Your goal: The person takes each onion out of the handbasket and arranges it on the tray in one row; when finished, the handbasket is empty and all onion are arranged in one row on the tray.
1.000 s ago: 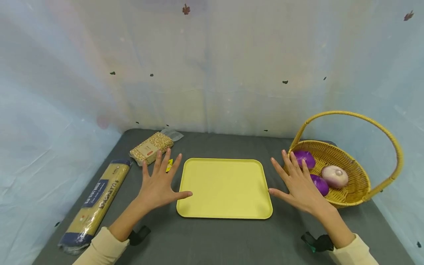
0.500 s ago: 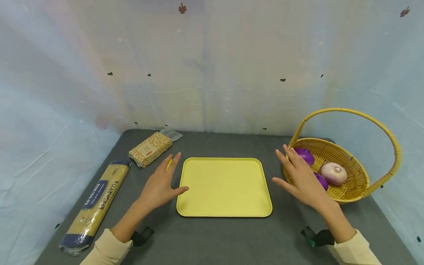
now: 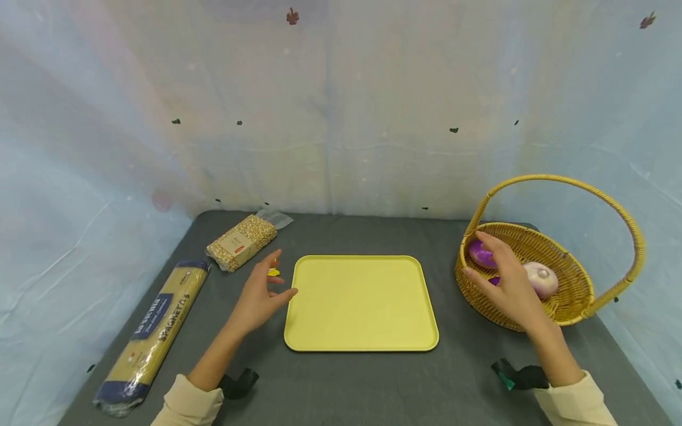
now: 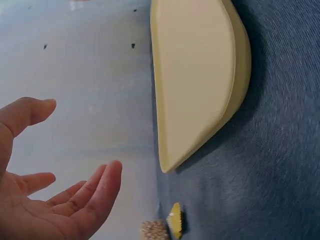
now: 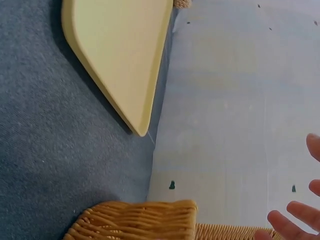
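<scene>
Head cam, L grip unclenched nr smooth rect. tray, R grip ditto by woven basket

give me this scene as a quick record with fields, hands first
left hand: holding nothing, near left end of yellow tray
right hand: holding nothing, at the wicker basket, contact unclear
tray position: roughly between the hands, on gray tabletop
basket contents: pale onion, two purple items partly hidden by right hand
left side: spaghetti packet, clear packet of grains or beans, small yellow item
</scene>
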A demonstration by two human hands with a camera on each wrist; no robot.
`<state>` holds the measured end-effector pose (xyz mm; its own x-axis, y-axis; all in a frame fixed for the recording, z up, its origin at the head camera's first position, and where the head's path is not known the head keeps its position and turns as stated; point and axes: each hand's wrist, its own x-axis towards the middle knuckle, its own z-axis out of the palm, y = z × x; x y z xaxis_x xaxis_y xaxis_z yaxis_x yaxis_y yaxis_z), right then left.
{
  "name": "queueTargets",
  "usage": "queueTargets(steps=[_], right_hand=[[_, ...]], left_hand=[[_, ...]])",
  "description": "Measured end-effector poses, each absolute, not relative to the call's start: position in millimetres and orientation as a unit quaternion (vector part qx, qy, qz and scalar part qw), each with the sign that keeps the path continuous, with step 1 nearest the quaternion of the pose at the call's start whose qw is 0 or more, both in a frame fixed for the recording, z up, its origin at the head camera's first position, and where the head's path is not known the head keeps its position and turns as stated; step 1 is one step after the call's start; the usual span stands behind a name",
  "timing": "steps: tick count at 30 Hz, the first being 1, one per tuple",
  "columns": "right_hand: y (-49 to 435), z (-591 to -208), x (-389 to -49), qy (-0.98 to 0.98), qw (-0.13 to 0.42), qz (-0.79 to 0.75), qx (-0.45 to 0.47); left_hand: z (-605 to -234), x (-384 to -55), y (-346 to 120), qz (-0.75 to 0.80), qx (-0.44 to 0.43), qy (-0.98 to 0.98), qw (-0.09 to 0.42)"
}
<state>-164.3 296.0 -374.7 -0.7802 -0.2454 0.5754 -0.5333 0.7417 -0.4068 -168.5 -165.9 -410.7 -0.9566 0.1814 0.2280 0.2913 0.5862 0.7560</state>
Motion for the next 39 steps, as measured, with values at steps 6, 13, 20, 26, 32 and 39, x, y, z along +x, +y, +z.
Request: queueTargets(steps=[6, 13, 20, 26, 32, 39], right_hand=[[303.6, -372.4, -166.9, -0.883, 0.274, 0.328, 0.194], [317.7, -375.6, -175.5, -0.869, 0.292, 0.356, 0.184], [326.4, -374.8, -179.0, -0.877, 0.287, 0.356, 0.148], [332.1, -375.8, -182.4, -0.881, 0.277, 0.363, 0.122], [335.8, -374.3, -185.9, -0.889, 0.269, 0.357, 0.097], [335.6, -369.5, -192.8, -0.891, 0.260, 0.363, 0.081]], left_hand=[[-423.0, -174.0, -171.0, -0.475, -0.086, -0.875, 0.036], [-443.4, -179.5, -176.3, -0.492, -0.045, -0.869, -0.018], [-459.3, -181.4, -171.0, -0.528, -0.032, -0.846, -0.067], [-464.1, -179.9, -162.5, -0.496, -0.034, -0.866, -0.050], [-466.1, -175.4, -155.5, -0.471, -0.037, -0.881, -0.026], [-474.4, -176.3, -152.5, -0.440, -0.032, -0.897, -0.002]])
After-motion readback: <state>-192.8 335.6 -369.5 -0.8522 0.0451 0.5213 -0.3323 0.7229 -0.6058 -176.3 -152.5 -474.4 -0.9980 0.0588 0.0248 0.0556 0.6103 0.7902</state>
